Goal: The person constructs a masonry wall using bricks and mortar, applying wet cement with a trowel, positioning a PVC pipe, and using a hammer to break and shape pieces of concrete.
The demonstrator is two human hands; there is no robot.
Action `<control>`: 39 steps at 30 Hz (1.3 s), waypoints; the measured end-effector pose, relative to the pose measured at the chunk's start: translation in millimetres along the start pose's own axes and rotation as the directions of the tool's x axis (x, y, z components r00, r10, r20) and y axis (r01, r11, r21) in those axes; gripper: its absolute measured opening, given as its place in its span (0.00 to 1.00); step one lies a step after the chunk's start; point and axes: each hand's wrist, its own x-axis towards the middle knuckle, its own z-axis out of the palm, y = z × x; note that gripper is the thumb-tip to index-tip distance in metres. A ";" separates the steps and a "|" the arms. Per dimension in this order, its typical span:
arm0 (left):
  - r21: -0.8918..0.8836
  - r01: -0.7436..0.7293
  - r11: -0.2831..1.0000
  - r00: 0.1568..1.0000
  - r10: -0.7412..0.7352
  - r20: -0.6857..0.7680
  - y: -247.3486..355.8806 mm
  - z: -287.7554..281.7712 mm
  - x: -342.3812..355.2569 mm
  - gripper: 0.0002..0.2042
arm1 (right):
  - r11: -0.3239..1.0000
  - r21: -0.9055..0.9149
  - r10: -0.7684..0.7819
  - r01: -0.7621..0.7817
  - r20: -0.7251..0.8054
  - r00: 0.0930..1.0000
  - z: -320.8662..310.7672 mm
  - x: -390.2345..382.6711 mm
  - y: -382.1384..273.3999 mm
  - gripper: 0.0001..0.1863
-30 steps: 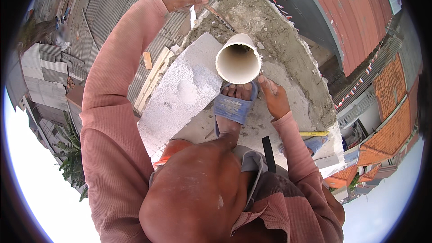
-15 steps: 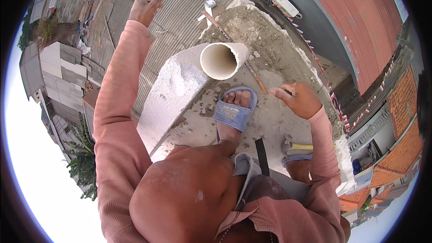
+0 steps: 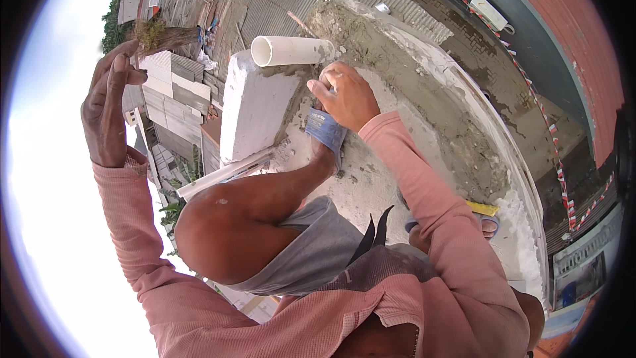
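My left hand (image 3: pixel 109 109) is raised at the far left, against the bright sky and rooftops. Its fingers are bent but apart, with nothing visible between them. In the middle, my right hand (image 3: pixel 348 96) is closed, thumb near the bent fingers, above my foot in a blue slipper (image 3: pixel 326 127). Whatever it may pinch is too small or hidden to make out. Just beyond it lies a white plastic pipe (image 3: pixel 298 51), its open end facing left. The pipe's left part is over a white block (image 3: pixel 255 109), apart from both hands.
Wet grey mortar (image 3: pixel 424 86) covers the curved ledge, whose pale rim (image 3: pixel 487 109) drops away to the right. A white strip (image 3: pixel 225 174) lies beside my knee. Beyond are corrugated roofs (image 3: pixel 275 3), red-and-white tape (image 3: pixel 553 129) and an outdoor air-conditioner unit (image 3: pixel 489 12).
My left hand has swung left and down, its fingers loosening. My right hand has moved left, near the pipe and over my foot. The view has turned, with the pipe now seen more side-on.
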 end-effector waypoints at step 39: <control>0.319 -0.712 0.625 0.698 0.584 0.413 -95.0 232.0 0.0 0.17 | 0.793 -0.558 0.105 -0.244 -0.270 0.957 83.2 -27.2 66.8 0.21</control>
